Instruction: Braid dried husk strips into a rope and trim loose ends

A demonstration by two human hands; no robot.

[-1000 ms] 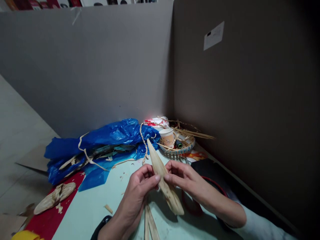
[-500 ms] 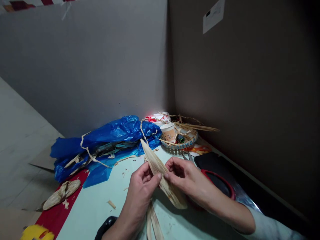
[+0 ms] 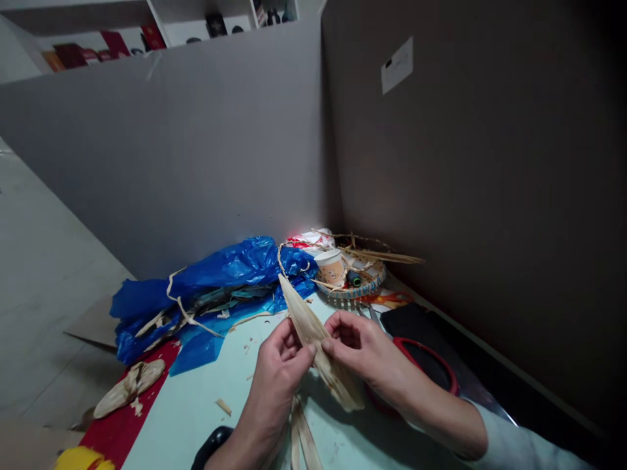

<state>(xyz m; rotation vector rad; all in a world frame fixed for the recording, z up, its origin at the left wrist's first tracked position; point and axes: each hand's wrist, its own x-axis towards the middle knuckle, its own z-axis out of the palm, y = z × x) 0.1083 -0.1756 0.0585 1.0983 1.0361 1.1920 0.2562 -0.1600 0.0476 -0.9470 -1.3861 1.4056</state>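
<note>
Above the surface (image 3: 191,405), we are keeping left hand (image 3: 278,365) and right hand (image 3: 366,346) fingers pinching the husk (image 3: 304,320), so handling is continuing.

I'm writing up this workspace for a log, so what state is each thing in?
Dried leaf: held, slanted
Left hand: pinching the leaf
Right hand: pinching the leaf
Blue plastic bag: crumpled
Paper cup: upright, contents not visible
Woven basket: upright, loaded
Red-handled scissors: lying down, partly hidden; open or shut unclear
</note>
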